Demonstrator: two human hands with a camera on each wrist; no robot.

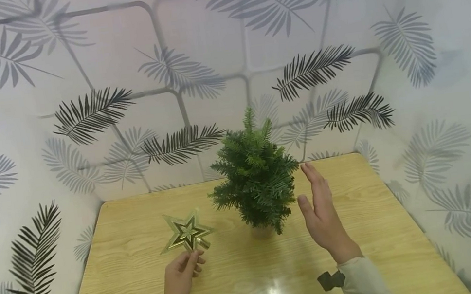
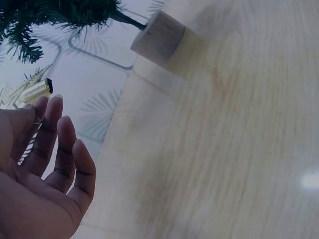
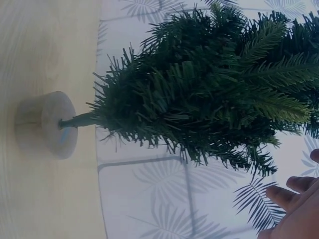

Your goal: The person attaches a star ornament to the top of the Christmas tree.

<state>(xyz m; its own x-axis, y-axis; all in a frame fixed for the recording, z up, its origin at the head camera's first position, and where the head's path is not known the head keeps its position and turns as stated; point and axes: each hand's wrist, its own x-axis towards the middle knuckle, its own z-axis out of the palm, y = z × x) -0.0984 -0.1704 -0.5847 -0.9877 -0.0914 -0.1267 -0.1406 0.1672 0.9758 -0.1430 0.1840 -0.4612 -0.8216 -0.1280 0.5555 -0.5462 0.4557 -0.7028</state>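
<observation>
A small artificial Christmas tree (image 1: 257,176) stands upright on the table on a round wooden base (image 3: 47,124). To its left, my left hand (image 1: 181,275) pinches a gold star tree topper (image 1: 187,231) by one lower point between thumb and index finger. The topper's short gold tube (image 2: 39,90) shows beside the fingertips in the left wrist view. On the tree's right side, my right hand (image 1: 324,217) is raised with fingers straight, fingertips close to the outer branches, holding nothing. In the right wrist view only part of the right hand (image 3: 299,204) shows, beside the upper branches.
The light wood table (image 1: 117,259) runs back to a wall (image 1: 209,37) printed with leaf patterns. Similar leaf-patterned surfaces rise on the left and right. A dark bow-like piece (image 1: 331,280) sits at the right sleeve (image 1: 363,281).
</observation>
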